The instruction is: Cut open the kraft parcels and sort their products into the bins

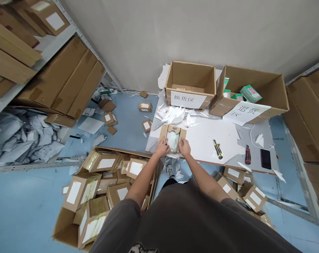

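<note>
A small opened cardboard box (165,132) lies at the near left edge of the white table (209,140), its flaps spread. Inside it shows a pale green item in clear wrap (173,140). My left hand (161,147) grips the box's left side and my right hand (184,147) grips its right side, fingers curled over the edges. Both forearms reach forward from my dark grey shirt.
Two utility knives (218,149) (248,154) and a black phone (266,159) lie on the table. Two large labelled cartons (190,82) (256,92) stand at the back amid torn paper. A floor carton (101,189) holds several small parcels. Shelves flank both sides.
</note>
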A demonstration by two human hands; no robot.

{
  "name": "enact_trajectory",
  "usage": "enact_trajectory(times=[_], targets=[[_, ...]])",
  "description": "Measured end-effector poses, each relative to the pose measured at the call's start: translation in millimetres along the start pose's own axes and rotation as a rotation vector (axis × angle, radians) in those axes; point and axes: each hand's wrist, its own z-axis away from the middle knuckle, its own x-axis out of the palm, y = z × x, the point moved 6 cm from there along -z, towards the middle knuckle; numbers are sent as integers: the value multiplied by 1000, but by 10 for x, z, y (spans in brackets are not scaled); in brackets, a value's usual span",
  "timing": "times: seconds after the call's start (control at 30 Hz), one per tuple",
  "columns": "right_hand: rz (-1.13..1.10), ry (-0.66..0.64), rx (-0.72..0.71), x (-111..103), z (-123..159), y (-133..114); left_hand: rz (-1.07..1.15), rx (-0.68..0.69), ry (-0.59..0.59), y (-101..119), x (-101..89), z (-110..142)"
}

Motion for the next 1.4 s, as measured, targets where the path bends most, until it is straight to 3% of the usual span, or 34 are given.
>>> enact_trajectory(times=[0.13, 0.3, 0.37, 0.5, 0.67, 0.77, 0.83, 0.9, 1.0, 1.2, 1.33, 1.4], targets=[[64, -46, 2, -2, 14, -53, -43, -65, -22, 62, 46, -91], [2, -56, -5, 14, 16, -2, 98, -90, 97, 22, -151, -181], [-45, -43, 1, 33, 6, 34, 194, -65, 64, -44, -170, -133], [-118, 11, -20, 106, 9, 91, 306, 35, -50, -121, -20, 100], [-84, 152, -114, -12, 26, 99, 370, 6, 59, -157, 177, 245], [-16, 254, -259, -223, -45, -141, 379, -2, 146, -119, 228, 228], [13, 138, -429, -228, -141, -452, 384, 3, 200, -81, 242, 223], [71, -89, -504, -117, -253, -731, 389, -4, 240, -48, 257, 233], [175, -217, -399, -36, -437, -910, 391, -24, 266, -8, 291, 254], [89, -39, -419, -283, -822, -929, 422, -13, 309, 70, 373, 280], [34, -116, -316, -315, -1196, -879, 440, -16, 359, 94, 460, 305], [6, -90, -257, -346, -1271, -856, 439, -19, 390, 90, 487, 318]])
